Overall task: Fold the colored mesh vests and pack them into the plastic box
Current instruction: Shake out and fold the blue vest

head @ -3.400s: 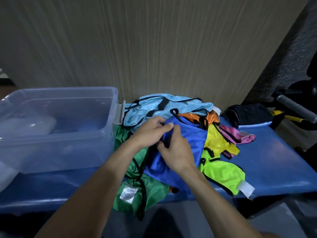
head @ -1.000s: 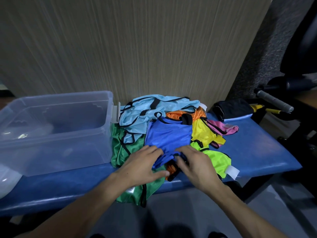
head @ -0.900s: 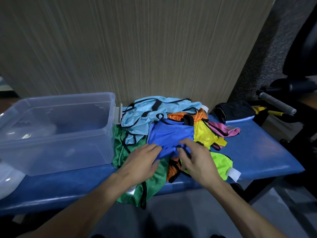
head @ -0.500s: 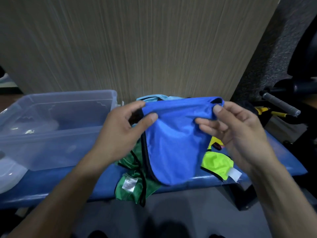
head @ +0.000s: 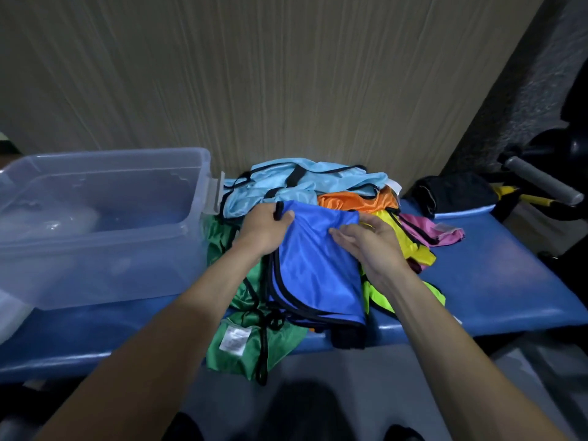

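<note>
The blue vest lies folded atop the pile on the bench. The left hand pinches its far-left corner; the right hand, fingers flat, presses beside it. Best smooth outward from the pinch before lifting. Beyond: six more vests at least; left, one plastic box.

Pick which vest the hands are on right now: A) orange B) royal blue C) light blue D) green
B: the left hand grips the top edge of the royal blue vest and the right hand lies flat on it, on top of the pile.
</note>
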### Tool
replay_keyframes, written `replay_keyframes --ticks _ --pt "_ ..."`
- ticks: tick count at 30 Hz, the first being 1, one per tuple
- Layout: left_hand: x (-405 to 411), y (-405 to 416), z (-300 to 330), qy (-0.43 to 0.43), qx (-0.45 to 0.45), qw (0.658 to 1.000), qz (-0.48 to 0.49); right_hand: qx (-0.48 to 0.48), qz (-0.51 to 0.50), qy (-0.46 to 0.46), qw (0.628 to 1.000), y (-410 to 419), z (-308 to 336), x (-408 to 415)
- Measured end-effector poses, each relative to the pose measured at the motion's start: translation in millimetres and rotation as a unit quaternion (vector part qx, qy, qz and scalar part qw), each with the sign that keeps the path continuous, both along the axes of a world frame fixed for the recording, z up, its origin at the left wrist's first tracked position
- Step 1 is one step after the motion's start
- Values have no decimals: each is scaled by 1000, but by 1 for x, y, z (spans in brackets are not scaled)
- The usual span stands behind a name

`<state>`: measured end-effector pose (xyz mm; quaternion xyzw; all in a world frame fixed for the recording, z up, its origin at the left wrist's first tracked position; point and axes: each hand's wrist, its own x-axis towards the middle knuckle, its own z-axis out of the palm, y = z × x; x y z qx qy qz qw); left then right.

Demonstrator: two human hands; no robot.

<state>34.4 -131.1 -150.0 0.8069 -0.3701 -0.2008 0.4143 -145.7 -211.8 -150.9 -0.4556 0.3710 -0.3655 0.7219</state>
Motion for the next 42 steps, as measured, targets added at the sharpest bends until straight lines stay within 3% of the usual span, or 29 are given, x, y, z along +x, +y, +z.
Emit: replay_keyframes --ticks 3,5,7,10,13,16,18,23,29,42 --pt "-13 7 5 -261 8 965 12 -85 37 22 995 7 0 -2" --pt "-27 20 9 -364 -91 923 -86 -112 46 31 992 12 -2 -6" --pt "-41 34 9 -307 -118 907 -263 -123 37 38 991 14 -4 -9" --pt "-48 44 -12 -295 25 874 -384 -142 -13 47 989 16 -9 -18" --pt "-50 48 -19 -301 101 866 -386 -270 -72 156 948 26 -15 -45" --pt "-57 51 -11 -286 131 864 -394 -370 -16 294 881 50 -25 -81" --pt "-60 54 -12 -284 148 859 -399 -377 13 347 859 71 -35 -99" --pt "-61 55 -16 -271 161 864 -393 -280 -69 303 908 123 -82 -108" --pt "-63 56 -21 -241 156 880 -378 -264 -182 205 925 148 -92 -79" --pt "-62 58 -30 -234 144 885 -376 -350 -173 297 872 144 -99 -77"
